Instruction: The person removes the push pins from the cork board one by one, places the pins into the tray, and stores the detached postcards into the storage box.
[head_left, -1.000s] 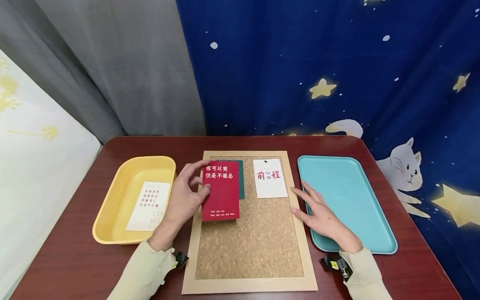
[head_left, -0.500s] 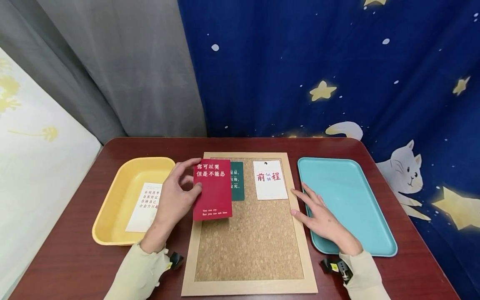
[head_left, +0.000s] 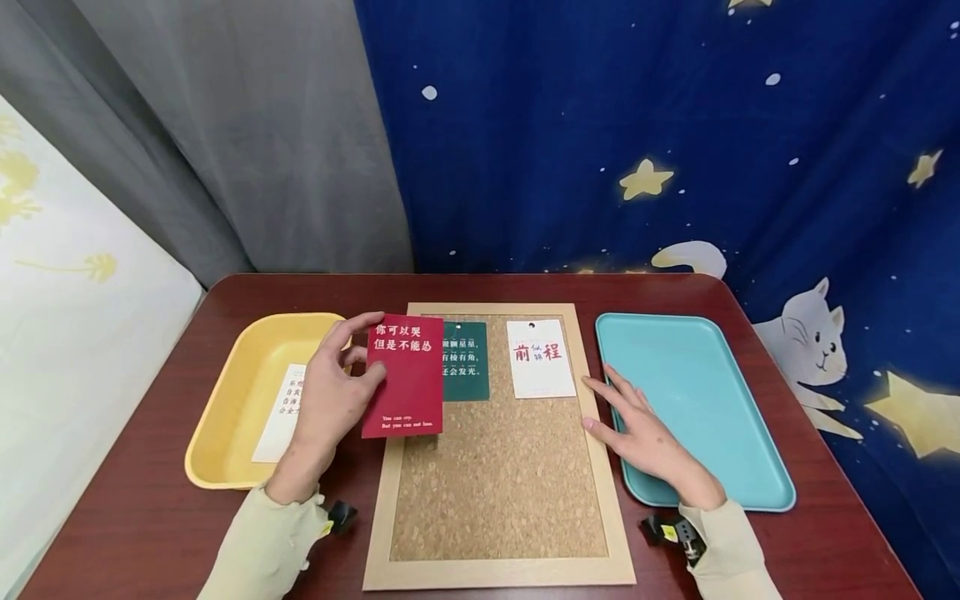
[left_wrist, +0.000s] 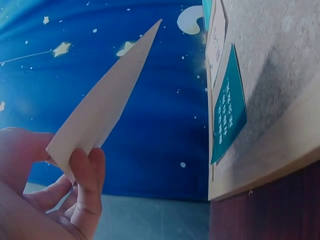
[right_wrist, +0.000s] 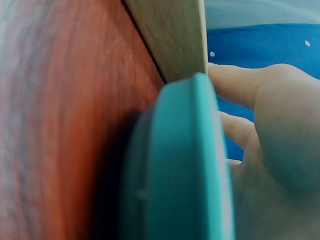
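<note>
My left hand point(head_left: 333, 392) pinches the left side of a red card point(head_left: 405, 387) with white lettering, held above the left edge of the cork board point(head_left: 498, 483). In the left wrist view, thumb and fingers grip the card's pale back point(left_wrist: 102, 102). A dark green card point(head_left: 467, 362) and a white card point(head_left: 540, 358) with red and blue characters lie on the board's upper part, each with a small dark dot or hole near its top. Fairly straight fingers of my right hand point(head_left: 637, 425) rest on the board's right wooden frame point(head_left: 600, 454).
A yellow basin point(head_left: 217, 417) with a white card point(head_left: 281, 425) in it stands left of the board. To the right lies a flat teal tray point(head_left: 697, 392), partly under my right hand. The dark red table point(head_left: 135, 508) ends before a blue curtain point(head_left: 525, 150).
My left hand has moved left with the red card, uncovering the green card's lettering. The right hand stays where it was on the frame.
</note>
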